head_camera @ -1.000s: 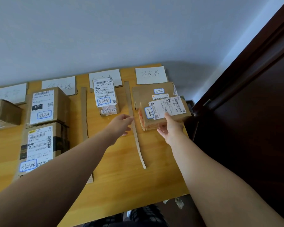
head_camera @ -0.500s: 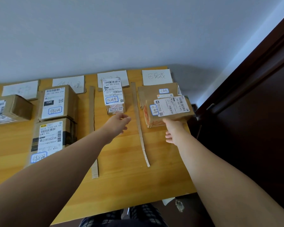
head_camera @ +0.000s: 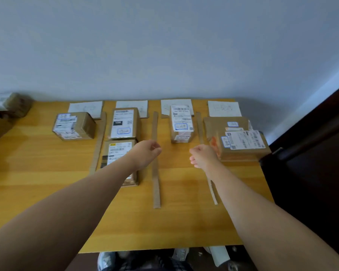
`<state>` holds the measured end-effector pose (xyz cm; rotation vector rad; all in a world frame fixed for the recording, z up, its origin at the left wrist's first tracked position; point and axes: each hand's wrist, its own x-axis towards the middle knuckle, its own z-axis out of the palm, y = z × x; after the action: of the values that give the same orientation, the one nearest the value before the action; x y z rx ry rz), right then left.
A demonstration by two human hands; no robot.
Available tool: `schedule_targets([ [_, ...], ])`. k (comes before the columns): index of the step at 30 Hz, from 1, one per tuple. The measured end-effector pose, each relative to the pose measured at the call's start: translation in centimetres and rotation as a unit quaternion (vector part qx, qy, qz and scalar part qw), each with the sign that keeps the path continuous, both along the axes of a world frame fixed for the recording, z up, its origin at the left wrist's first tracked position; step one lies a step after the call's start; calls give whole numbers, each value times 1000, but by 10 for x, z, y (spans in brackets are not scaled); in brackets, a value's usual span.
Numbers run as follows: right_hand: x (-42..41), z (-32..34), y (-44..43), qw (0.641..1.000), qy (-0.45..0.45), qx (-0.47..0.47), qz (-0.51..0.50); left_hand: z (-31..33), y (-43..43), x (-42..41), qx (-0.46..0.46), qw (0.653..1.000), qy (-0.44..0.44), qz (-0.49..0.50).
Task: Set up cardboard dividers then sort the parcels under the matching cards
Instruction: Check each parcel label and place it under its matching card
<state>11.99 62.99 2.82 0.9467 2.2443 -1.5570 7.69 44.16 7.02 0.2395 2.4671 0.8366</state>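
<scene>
Several white cards line the back of the wooden table [head_camera: 47, 192], the rightmost card [head_camera: 223, 108] among them. Three cardboard divider strips run front to back: left [head_camera: 99, 141], middle [head_camera: 155, 173], right [head_camera: 199, 126]. Parcels sit in the columns: one brown box [head_camera: 74, 126], two stacked front to back [head_camera: 123, 124] [head_camera: 115, 153], a tall small box [head_camera: 181, 124], and a flat parcel [head_camera: 243, 143] lying on another at the far right. My left hand [head_camera: 147, 153] hovers loosely curled over the middle strip, empty. My right hand [head_camera: 204, 156] is curled beside the flat parcel, holding nothing.
More brown boxes [head_camera: 10, 104] stand at the table's far left edge. A dark wooden door [head_camera: 311, 153] rises close to the right side of the table. The wall runs along the back. Shoes [head_camera: 180, 253] and legs show below the front edge.
My right hand has let go of the flat parcel and drawn back left, curled. My left hand pulled slightly back. The camera swung left, showing more of the table's left side.
</scene>
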Motion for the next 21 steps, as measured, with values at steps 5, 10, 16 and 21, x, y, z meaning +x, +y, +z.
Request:
schedule_targets([
  [5,-22,11,-90,999,31,2,24,1,-98,-10,41,997,24,56],
  [10,-46,9,-222,998,58,-19,32,-2,-227,-22,62,990,39,118],
  [16,-66,12,-366,995,61,-61,42,5,-357,-39,37,990,38,133],
  [21,-85,10,-422,996,37,-43,72,0,-418,-56,32,989,23,142],
])
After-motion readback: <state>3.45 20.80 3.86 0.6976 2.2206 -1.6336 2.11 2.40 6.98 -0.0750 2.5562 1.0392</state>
